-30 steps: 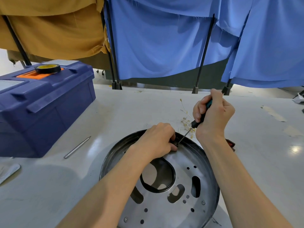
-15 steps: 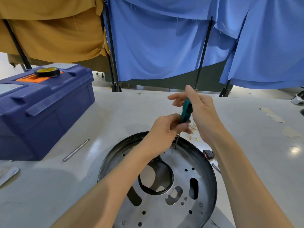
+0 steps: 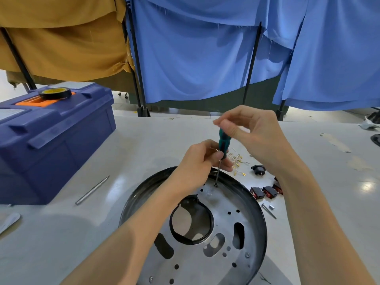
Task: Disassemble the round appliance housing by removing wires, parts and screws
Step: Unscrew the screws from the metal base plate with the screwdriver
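Dull, brushed grey metal across the round housing (image 3: 224,206), edged by a glossy black rim (image 3: 261,219); bright steel on the shaft of the screwdriver (image 3: 223,140), smooth green-and-black plastic on its handle. Moulded blue plastic with a faint sheen for the toolbox (image 3: 61,140), an orange plastic inset (image 3: 33,102) and a glossy black tape roll (image 3: 55,93) on its lid, satin metal for the loose bit (image 3: 92,190), black and red plastic for the switches (image 3: 266,191). Smooth, pale, reflective finish on the surface (image 3: 144,140), scuffed in patches; behind, matt woven blue cloth (image 3: 195,58) and mustard cloth (image 3: 61,38), frayed at the edges.
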Motion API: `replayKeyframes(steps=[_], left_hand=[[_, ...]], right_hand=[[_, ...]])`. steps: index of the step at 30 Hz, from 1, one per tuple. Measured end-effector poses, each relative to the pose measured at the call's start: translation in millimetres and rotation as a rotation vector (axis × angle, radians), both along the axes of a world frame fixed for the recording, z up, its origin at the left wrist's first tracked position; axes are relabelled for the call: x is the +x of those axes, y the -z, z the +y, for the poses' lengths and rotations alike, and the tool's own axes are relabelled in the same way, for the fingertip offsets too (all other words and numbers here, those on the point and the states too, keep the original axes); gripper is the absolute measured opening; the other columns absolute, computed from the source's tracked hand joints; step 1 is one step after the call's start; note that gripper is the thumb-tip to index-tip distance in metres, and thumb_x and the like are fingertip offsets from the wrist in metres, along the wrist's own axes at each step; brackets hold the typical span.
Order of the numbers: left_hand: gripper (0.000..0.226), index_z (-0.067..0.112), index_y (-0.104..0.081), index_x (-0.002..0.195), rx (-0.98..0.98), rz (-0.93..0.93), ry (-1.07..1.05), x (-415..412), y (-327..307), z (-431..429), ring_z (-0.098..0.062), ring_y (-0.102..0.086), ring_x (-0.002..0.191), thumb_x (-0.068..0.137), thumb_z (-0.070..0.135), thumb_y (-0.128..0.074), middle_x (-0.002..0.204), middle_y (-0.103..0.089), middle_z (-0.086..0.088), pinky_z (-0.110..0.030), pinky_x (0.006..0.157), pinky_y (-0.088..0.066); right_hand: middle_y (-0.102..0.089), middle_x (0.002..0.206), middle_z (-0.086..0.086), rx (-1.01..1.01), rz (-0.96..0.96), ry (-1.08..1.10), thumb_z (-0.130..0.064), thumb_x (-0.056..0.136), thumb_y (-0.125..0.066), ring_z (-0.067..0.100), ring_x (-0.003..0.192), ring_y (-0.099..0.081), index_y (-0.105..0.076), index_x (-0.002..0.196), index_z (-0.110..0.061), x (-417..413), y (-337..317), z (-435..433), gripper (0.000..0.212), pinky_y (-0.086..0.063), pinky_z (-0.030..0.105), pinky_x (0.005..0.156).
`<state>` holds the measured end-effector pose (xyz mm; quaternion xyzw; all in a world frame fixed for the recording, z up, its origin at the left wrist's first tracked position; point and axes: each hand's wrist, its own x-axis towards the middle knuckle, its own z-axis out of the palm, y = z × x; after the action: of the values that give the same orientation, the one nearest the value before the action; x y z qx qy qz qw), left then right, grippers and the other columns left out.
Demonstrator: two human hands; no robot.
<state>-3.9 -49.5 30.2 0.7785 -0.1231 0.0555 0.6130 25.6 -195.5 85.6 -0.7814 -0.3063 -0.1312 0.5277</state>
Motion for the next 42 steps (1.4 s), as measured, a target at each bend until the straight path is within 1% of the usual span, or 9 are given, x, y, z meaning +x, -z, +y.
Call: replayKeyframes(steps=[2,9,15,20,26,32,36,38,42], left_hand=[[0.011,0.009,-0.047,0.104,-0.05,0.009,-0.02,-1,0,0,-0.022,-0.073,0.08,0.096,0.009,-0.054,0.085,-0.073,-0.012,-0.03,0.08,-0.058],[0.017,0.012,-0.054,0.111,-0.043,-0.01,0.042,0,-1,1,-0.023,-0.072,0.083,0.1,0.006,-0.044,0.084,-0.071,-0.01,-0.028,0.08,-0.057],[0.018,0.015,-0.054,0.106,0.073,-0.063,-0.046,0,-2,-1,-0.018,-0.071,0.077,0.091,0.019,-0.063,0.079,-0.072,-0.007,-0.032,0.082,-0.057],[0.021,0.011,-0.06,0.106,0.011,0.017,0.065,0,-2,7,-0.017,-0.071,0.088,0.102,0.007,-0.04,0.089,-0.072,-0.011,-0.023,0.087,-0.054],[0.022,0.014,-0.05,0.113,0.122,-0.065,-0.008,2,-1,3,-0.009,-0.069,0.075,0.093,0.015,-0.06,0.078,-0.069,0.0,-0.016,0.075,-0.054],[0.018,0.014,-0.056,0.108,0.105,-0.008,0.127,-1,-1,5,-0.015,-0.069,0.088,0.102,0.009,-0.04,0.088,-0.071,-0.009,-0.024,0.087,-0.054],[0.012,0.027,-0.054,0.098,0.103,-0.045,0.062,0,1,2,-0.018,-0.07,0.079,0.095,0.016,-0.057,0.077,-0.071,-0.007,-0.027,0.08,-0.056],[0.018,0.034,-0.052,0.099,0.106,-0.051,0.03,2,3,1,-0.019,-0.07,0.077,0.09,0.023,-0.064,0.075,-0.071,-0.005,-0.03,0.08,-0.056],[0.014,0.023,-0.059,0.105,0.063,-0.011,0.111,1,1,5,-0.019,-0.069,0.086,0.099,0.017,-0.048,0.081,-0.069,-0.006,-0.028,0.086,-0.055]], right_hand=[[-0.067,0.097,-0.006,-0.029,-0.017,0.057,-0.029,0.075,-0.078,0.005,0.093,-0.062,-0.071,0.087,-0.025,0,3,2,0.015,-0.054,0.021,0.077],[-0.074,0.095,0.001,0.082,0.014,-0.05,0.007,0.081,-0.066,0.011,0.092,-0.071,-0.073,0.103,-0.013,0,3,1,0.031,-0.056,0.024,0.086],[-0.069,0.094,-0.004,0.009,-0.009,0.036,-0.022,0.073,-0.081,0.01,0.087,-0.063,-0.074,0.096,-0.031,-1,5,5,0.025,-0.054,0.02,0.078],[-0.075,0.095,0.007,0.113,0.087,-0.117,0.014,0.08,-0.061,0.016,0.091,-0.072,-0.071,0.104,-0.006,1,2,-6,0.033,-0.057,0.028,0.086],[-0.069,0.095,-0.002,-0.039,0.047,-0.055,-0.023,0.073,-0.081,0.013,0.088,-0.063,-0.074,0.093,-0.025,-1,3,-1,0.021,-0.055,0.026,0.077],[-0.075,0.093,0.006,0.077,0.132,-0.186,0.019,0.078,-0.059,0.019,0.088,-0.073,-0.07,0.102,-0.004,1,2,-9,0.035,-0.057,0.023,0.075],[-0.07,0.102,-0.002,-0.053,0.097,-0.13,-0.015,0.08,-0.075,0.012,0.096,-0.067,-0.074,0.101,-0.021,-1,2,-5,0.022,-0.053,0.025,0.086],[-0.067,0.098,-0.003,-0.088,0.06,-0.061,-0.028,0.075,-0.08,0.01,0.09,-0.064,-0.074,0.1,-0.028,-3,3,0,0.025,-0.051,0.023,0.081],[-0.075,0.089,0.001,-0.001,0.071,-0.067,-0.002,0.079,-0.073,0.014,0.081,-0.071,-0.071,0.109,-0.016,-1,2,-2,0.033,-0.058,0.022,0.073]])
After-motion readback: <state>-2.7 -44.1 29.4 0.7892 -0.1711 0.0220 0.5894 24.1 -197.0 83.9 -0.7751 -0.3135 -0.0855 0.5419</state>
